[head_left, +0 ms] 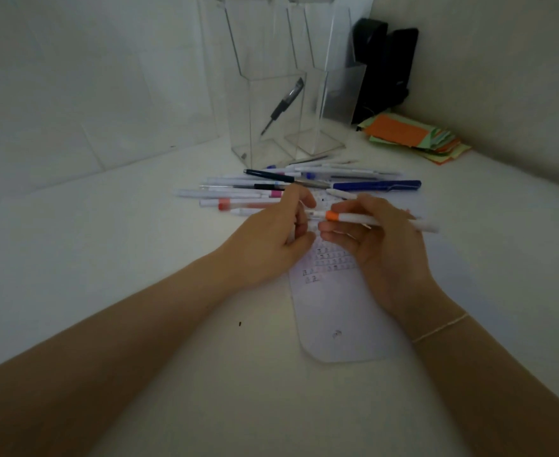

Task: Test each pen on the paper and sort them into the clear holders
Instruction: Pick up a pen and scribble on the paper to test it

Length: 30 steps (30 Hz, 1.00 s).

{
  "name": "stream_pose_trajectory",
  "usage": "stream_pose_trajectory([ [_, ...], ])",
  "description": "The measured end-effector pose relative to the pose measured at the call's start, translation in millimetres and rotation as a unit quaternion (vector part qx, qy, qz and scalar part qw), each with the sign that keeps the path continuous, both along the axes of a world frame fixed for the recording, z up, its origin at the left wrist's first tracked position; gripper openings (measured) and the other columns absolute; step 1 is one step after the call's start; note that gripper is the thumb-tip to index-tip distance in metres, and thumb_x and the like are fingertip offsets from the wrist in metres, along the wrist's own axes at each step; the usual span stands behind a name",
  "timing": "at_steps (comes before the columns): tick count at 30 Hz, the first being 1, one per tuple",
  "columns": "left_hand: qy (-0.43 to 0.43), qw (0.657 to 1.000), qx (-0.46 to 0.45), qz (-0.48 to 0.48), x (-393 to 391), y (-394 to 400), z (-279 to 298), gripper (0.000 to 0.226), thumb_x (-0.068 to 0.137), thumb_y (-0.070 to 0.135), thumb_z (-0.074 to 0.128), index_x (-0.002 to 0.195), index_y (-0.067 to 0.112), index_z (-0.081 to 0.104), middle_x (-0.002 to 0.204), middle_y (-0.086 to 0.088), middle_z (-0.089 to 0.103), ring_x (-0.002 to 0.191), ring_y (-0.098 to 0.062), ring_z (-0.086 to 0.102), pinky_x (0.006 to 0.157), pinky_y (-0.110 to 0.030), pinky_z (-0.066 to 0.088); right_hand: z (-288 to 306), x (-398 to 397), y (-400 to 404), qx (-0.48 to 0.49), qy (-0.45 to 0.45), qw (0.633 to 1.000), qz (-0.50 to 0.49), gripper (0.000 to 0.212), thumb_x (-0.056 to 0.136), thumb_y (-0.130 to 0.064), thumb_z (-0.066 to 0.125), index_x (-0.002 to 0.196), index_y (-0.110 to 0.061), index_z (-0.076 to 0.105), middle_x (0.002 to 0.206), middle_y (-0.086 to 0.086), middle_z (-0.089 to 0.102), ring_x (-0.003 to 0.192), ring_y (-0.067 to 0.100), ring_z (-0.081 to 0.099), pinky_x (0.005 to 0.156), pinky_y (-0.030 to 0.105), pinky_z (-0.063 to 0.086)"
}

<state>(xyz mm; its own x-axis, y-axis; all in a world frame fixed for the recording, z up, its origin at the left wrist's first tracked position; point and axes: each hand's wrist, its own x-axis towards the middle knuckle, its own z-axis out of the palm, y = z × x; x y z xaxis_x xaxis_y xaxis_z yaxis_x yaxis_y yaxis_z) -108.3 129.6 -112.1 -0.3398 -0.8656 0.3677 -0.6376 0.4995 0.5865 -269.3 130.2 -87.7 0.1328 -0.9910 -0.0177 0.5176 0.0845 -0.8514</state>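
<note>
Office desk corner, white desk (106,258), sticky notes (413,136), scattered pens (255,189)

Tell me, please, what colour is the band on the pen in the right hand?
Orange, on a white pen; seen in the head view.

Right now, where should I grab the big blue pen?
Pinch the blue pen around the middle of its thick barrel, coming down from above. It lies flat, crosswise on the table, at the pile's right edge, with nothing on top.

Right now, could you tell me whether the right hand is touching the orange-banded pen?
Touching. The head view shows the right hand gripping the orange-banded pen, fingers curled around its barrel.
</note>
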Motion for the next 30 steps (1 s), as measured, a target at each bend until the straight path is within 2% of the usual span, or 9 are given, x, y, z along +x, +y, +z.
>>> stream_pose_trajectory([
  [5, -0.003, 1.0, -0.009, -0.016, -1, 0, -1, 0.026, 0.091, 0.008, 0.053, 0.107, 0.019, 0.035, 0.061, 0.007, 0.045, 0.053, -0.004, 0.047, 0.051, -0.011, 0.035, -3, 2, 0, -0.043, 0.092, 0.995, -0.008, 0.014, 0.09, -0.008, 0.055, 0.077, -0.003, 0.059, 0.065, 0.008, 0.07, 0.059, 0.019, 0.069, 0.059, 0.026, 0.058],
  [10, 0.004, 0.999, -0.014, -0.046, 0, 1, 0, 0.024, 0.09, 0.008, 0.054, 0.107, 0.016, 0.04, 0.064, -0.002, 0.052, 0.051, -0.01, 0.047, 0.048, -0.015, 0.036, -7, 3, 0, -0.106, 0.206, 0.973, -0.002, 0.014, 0.078, -0.014, 0.069, 0.078, -0.001, 0.064, 0.068, 0.011, 0.071, 0.062, 0.018, 0.068, 0.061, 0.023, 0.056],
  [13, 0.005, 0.999, -0.016, -0.051, 1, 2, 1, 0.024, 0.089, 0.007, 0.054, 0.108, 0.014, 0.041, 0.066, 0.003, 0.05, 0.054, -0.006, 0.048, 0.05, -0.013, 0.036, -5, 2, 0, -0.097, 0.165, 0.981, 0.024, 0.022, 0.071, -0.025, 0.068, 0.076, -0.004, 0.07, 0.072, 0.013, 0.072, 0.07, 0.024, 0.071, 0.066, 0.028, 0.058],
  [16, 0.009, 0.999, -0.003, -0.046, 1, 2, 1, 0.027, 0.088, 0.007, 0.055, 0.108, 0.017, 0.039, 0.069, 0.003, 0.052, 0.056, -0.006, 0.049, 0.05, -0.014, 0.037, -6, 1, 0, -0.071, 0.108, 0.991, 0.04, 0.034, 0.087, -0.026, 0.053, 0.076, 0.001, 0.07, 0.075, 0.019, 0.071, 0.073, 0.029, 0.069, 0.069, 0.032, 0.059],
  [18, 0.008, 0.999, 0.001, -0.046, 0, 2, -1, 0.033, 0.086, 0.007, 0.058, 0.109, 0.019, 0.038, 0.068, 0.004, 0.052, 0.056, -0.008, 0.05, 0.05, -0.017, 0.039, -8, 3, 1, -0.102, 0.174, 0.979, 0.021, 0.036, 0.096, -0.018, 0.045, 0.077, -0.001, 0.07, 0.074, 0.018, 0.071, 0.071, 0.026, 0.067, 0.067, 0.029, 0.057],
  [22, 0.017, 0.999, 0.023, -0.046, -2, 2, -1, 0.042, 0.079, 0.002, 0.059, 0.109, 0.02, 0.037, 0.064, 0.008, 0.046, 0.053, -0.005, 0.046, 0.049, -0.014, 0.035, -9, 7, 2, -0.148, 0.288, 0.946, -0.007, 0.03, 0.096, -0.009, 0.043, 0.079, -0.005, 0.068, 0.071, 0.01, 0.069, 0.066, 0.012, 0.064, 0.066, 0.022, 0.055],
  [25, 0.024, 0.997, 0.054, -0.057, -3, 3, 1, 0.039, 0.082, -0.002, 0.056, 0.111, 0.017, 0.038, 0.067, 0.006, 0.05, 0.052, -0.005, 0.046, 0.049, -0.012, 0.033, -7, 9, 2, -0.146, 0.31, 0.939, -0.01, 0.031, 0.095, -0.006, 0.044, 0.074, -0.009, 0.066, 0.066, -0.002, 0.066, 0.061, 0.002, 0.061, 0.06, 0.014, 0.051],
  [28, 0.037, 0.997, 0.042, -0.054, -1, 2, 2, 0.037, 0.083, 0.001, 0.054, 0.114, 0.015, 0.038, 0.072, -0.006, 0.055, 0.054, -0.008, 0.047, 0.051, -0.017, 0.036, -8, 13, 4, -0.152, 0.34, 0.928, -0.011, 0.027, 0.095, -0.009, 0.045, 0.078, -0.004, 0.066, 0.073, 0.008, 0.066, 0.066, 0.009, 0.058, 0.061, 0.024, 0.049],
  [30, 0.051, 0.997, 0.04, -0.037, -1, 1, 3, 0.037, 0.081, 0.008, 0.054, 0.114, 0.013, 0.039, 0.073, -0.01, 0.055, 0.056, -0.011, 0.048, 0.052, -0.021, 0.038, -6, 15, 5, -0.161, 0.33, 0.93, -0.006, 0.024, 0.095, -0.008, 0.048, 0.082, 0.0, 0.066, 0.074, 0.009, 0.064, 0.065, 0.005, 0.055, 0.058, 0.018, 0.045],
])
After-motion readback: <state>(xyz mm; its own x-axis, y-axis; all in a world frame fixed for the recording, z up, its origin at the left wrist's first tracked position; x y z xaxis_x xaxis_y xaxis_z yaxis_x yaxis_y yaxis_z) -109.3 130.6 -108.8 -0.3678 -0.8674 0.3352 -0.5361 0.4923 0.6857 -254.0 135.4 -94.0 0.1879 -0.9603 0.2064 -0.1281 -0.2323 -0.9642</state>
